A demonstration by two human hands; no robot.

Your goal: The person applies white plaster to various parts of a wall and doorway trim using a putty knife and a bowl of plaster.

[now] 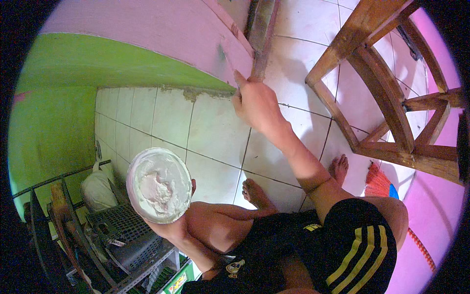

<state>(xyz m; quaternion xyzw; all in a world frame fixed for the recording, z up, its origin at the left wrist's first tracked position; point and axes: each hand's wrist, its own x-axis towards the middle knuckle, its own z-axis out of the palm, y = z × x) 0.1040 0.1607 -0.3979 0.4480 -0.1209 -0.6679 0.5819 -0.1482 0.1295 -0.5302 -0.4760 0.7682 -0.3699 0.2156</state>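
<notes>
My left hand [169, 226] holds a round, shallow container [157, 182] of thick white paste from beneath, at the lower centre-left; most of its fingers are hidden. My right hand [257, 104] reaches up to the lower edge of the pink wall section [186, 34], at the border with its green band [147, 68]. Its fingers are closed, and whatever they hold is hidden or too small to make out. A greyish patch [223, 58] marks the pink surface just above that hand.
A wooden frame of slats [372, 73] stands on the white tiled floor [210, 132] at right, above a red broom [376, 177]. A dark rack [34, 210] with plastic baskets [122, 235] and a white sack [98, 188] is at lower left. My bare feet are on the tiles.
</notes>
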